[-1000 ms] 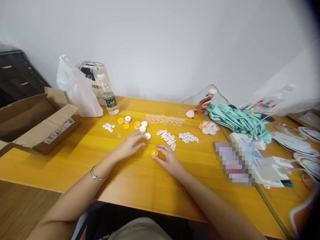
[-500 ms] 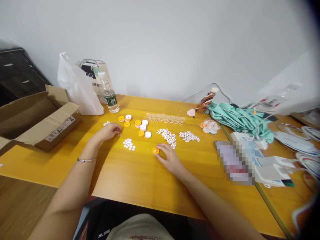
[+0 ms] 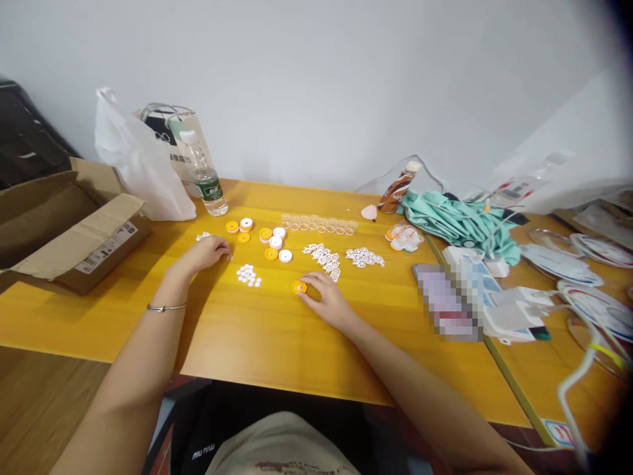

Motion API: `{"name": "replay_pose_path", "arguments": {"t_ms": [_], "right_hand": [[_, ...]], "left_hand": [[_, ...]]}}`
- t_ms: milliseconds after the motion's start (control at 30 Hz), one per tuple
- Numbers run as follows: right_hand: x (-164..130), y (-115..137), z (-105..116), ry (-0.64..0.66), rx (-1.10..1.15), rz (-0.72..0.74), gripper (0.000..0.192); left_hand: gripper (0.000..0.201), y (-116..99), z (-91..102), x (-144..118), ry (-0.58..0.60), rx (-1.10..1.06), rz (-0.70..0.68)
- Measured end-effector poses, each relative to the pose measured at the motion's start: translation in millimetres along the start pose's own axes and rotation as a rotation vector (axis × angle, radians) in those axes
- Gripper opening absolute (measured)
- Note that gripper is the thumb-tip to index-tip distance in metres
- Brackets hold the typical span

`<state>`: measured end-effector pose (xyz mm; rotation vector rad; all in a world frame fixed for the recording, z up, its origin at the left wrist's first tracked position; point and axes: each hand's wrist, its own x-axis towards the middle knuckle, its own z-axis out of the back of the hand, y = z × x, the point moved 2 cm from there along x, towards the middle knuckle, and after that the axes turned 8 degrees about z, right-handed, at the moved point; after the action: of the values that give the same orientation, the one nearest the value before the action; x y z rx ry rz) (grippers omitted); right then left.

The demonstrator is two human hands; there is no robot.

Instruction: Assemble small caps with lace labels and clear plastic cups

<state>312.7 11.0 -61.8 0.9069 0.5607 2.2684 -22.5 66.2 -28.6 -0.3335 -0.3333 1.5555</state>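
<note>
My right hand (image 3: pixel 324 298) pinches a small orange disc (image 3: pixel 299 287) with a pale centre between thumb and fingers, at the table surface. Further left, my left hand (image 3: pixel 210 252) has its fingertips drawn together low over the table; what they hold, if anything, is too small to name. Tiny white pieces (image 3: pixel 202 235) lie just beyond that hand. Between the hands is a group of small white round pieces (image 3: pixel 248 274). Behind them stand several orange and white round wheels (image 3: pixel 271 254), some stacked. White openwork pieces (image 3: pixel 324 257) lie beyond my right hand.
Clear round cups (image 3: pixel 319 224) form two rows at the back. A water bottle (image 3: pixel 210 185), a white plastic bag (image 3: pixel 143 171) and an open cardboard box (image 3: pixel 93 244) stand left. To the right are a brown bottle (image 3: pixel 398 190), teal cloth (image 3: pixel 455 221) and a blurred-out phone (image 3: pixel 448 303).
The whole view has shifted slightly, so everything sits a little further left and higher. Both hands keep nearly the same places on the table, the right still on the orange disc.
</note>
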Motion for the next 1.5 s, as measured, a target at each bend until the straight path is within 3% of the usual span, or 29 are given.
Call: {"name": "replay_pose_path", "arguments": {"t_ms": [100, 167, 233, 300, 367, 467, 600, 1067, 1500], "right_hand": [[0.3, -0.5, -0.6, 0.008, -0.005, 0.004, 0.022], [0.4, -1.3, -1.2, 0.009, -0.01, 0.006, 0.022], [0.5, -2.0, -1.8, 0.008, -0.017, 0.01, 0.022], [0.4, -2.5, -2.1, 0.004, -0.021, 0.02, 0.022], [0.3, -2.7, -2.2, -0.002, -0.028, 0.027, 0.022], [0.2, -2.5, -2.0, 0.0, -0.052, 0.028, 0.022], [0.3, -1.9, -1.5, 0.0, -0.072, 0.018, 0.02], [-0.1, -1.4, -1.0, 0.017, -0.091, 0.015, 0.023], [-2.5, -6.0, -0.6, -0.019, 0.052, 0.017, 0.022]], "left_hand": [[0.015, -11.0, 2.2, -1.8, -0.081, 0.026, -0.017], [0.017, -31.2, 1.3, -8.0, -0.186, 0.004, -0.079], [0.016, -62.1, -4.5, -20.2, -0.311, -0.096, -0.262], [0.015, -96.2, -19.1, -35.3, -0.264, -0.184, -0.478], [0.015, -124.5, -38.3, -48.8, -0.13, -0.197, -0.636], [0.017, -144.6, -61.6, -58.8, -0.063, -0.156, -0.713], [0.017, -142.9, -74.3, -56.9, -0.056, -0.108, -0.695], [0.023, -139.6, -78.7, -55.5, -0.099, -0.067, -0.793], [0.025, -118.7, -82.6, -56.8, 0.003, -0.222, -0.825]]}}
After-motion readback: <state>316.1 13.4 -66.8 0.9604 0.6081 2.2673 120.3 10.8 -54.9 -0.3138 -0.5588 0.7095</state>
